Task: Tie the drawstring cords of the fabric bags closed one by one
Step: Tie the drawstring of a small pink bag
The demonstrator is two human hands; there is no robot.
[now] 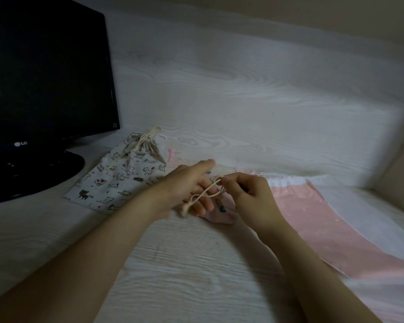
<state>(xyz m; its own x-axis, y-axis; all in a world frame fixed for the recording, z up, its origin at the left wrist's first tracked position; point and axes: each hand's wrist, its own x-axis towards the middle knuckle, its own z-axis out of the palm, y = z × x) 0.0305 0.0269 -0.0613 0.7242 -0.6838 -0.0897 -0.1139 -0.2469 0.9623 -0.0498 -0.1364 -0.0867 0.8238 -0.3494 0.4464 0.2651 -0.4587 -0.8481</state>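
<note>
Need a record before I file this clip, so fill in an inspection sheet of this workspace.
surface: white wood-grain table, dimly lit.
job's things: cat bag at left, its top gathered and tied; pink bag under the hands, its cord mid-tie.
clutter: pink cloth at right, possibly another bag.
grips: left hand holds the cord looped over its fingers; right hand pinches it.
cables: nothing seen.
surroundings: dark monitor at left, beige wall behind.
</note>
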